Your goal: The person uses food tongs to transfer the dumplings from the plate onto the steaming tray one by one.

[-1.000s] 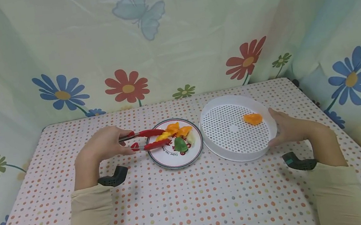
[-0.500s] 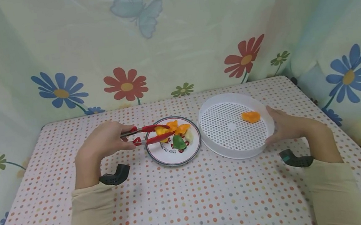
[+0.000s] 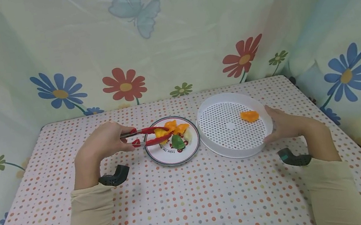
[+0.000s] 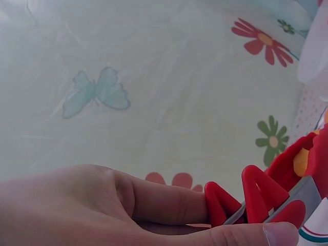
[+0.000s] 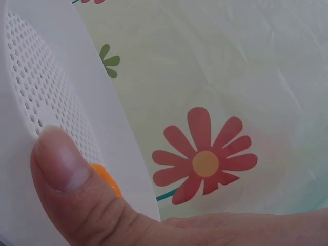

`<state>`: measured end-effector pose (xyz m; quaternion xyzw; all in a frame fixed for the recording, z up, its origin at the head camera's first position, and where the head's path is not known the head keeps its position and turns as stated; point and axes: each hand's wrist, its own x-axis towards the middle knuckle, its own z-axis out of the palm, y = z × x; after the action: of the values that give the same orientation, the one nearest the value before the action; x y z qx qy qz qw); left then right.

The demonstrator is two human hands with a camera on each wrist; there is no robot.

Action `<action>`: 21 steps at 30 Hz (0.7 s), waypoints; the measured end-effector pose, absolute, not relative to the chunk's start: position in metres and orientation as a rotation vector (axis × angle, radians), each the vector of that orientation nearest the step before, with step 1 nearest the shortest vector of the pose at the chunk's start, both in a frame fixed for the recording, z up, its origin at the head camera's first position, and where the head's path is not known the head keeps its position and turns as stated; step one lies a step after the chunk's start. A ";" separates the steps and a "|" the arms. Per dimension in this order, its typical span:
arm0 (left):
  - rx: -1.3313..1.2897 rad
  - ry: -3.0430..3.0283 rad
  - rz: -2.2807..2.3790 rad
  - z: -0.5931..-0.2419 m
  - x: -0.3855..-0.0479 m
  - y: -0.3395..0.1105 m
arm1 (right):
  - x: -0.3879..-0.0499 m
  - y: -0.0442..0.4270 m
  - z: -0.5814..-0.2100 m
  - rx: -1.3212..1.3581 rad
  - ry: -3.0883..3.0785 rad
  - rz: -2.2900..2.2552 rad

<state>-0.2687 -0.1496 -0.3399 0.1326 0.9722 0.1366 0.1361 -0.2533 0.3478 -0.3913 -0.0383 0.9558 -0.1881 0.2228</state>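
My left hand [image 3: 102, 141] grips red-and-metal tongs [image 3: 153, 141] by the handle end; in the left wrist view, fingers and thumb of that hand [image 4: 128, 210] pinch the red grips [image 4: 259, 192]. The tongs' red tips lie on either side of a yellow piece [image 3: 160, 132] on the plate [image 3: 168, 161]. Two orange pieces, a green piece [image 3: 178, 142] and a pale piece [image 3: 188, 135] share the plate. My right hand [image 3: 287, 123] holds the right rim of a white perforated tray [image 3: 235, 151], thumb at the near side. One orange piece [image 3: 249, 116] lies in the tray.
The tray stands just right of the plate, on a dotted tablecloth [image 3: 187, 204]. Behind the table's back edge hangs a pale curtain [image 3: 189, 29] with flowers and a butterfly. A dark device sits at each wrist.
The tongs have shifted slightly and their red tips now stand around the yellow piece, which has moved a little left on the plate. My right hand keeps its hold on the tray.
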 end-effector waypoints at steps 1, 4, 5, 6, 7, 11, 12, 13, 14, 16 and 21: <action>0.386 2.815 0.394 -0.340 -0.269 -0.149 | -0.252 0.349 -0.392 -0.104 2.639 -0.526; 0.400 2.821 0.381 -0.339 -0.270 -0.148 | -0.251 0.350 -0.392 -0.101 2.638 -0.537; 0.407 2.828 0.376 -0.338 -0.270 -0.147 | -0.251 0.350 -0.392 -0.101 2.638 -0.537; 0.415 2.835 0.368 -0.338 -0.270 -0.147 | -0.250 0.351 -0.392 -0.099 2.638 -0.538; 0.423 2.844 0.361 -0.337 -0.270 -0.146 | -0.250 0.351 -0.392 -0.097 2.638 -0.538; 0.489 2.878 0.344 -0.335 -0.269 -0.141 | -0.250 0.352 -0.392 -0.090 2.639 -0.532; 0.511 2.883 0.344 -0.334 -0.268 -0.139 | -0.250 0.352 -0.392 -0.089 2.639 -0.529; 0.528 2.881 0.345 -0.334 -0.268 -0.136 | -0.250 0.352 -0.392 -0.091 2.638 -0.528; 0.547 2.877 0.350 -0.333 -0.267 -0.133 | -0.250 0.352 -0.392 -0.096 2.639 -0.529; 0.599 2.867 0.357 -0.330 -0.265 -0.124 | -0.251 0.351 -0.392 -0.101 2.639 -0.530; 0.820 2.836 0.389 -0.325 -0.269 -0.096 | -0.254 0.349 -0.394 -0.072 2.640 -0.510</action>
<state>-0.2689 -0.0959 -0.3252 0.2744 0.9492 0.1303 0.0816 -0.2541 0.3488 -0.3940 -0.0262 0.9565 -0.1848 0.2241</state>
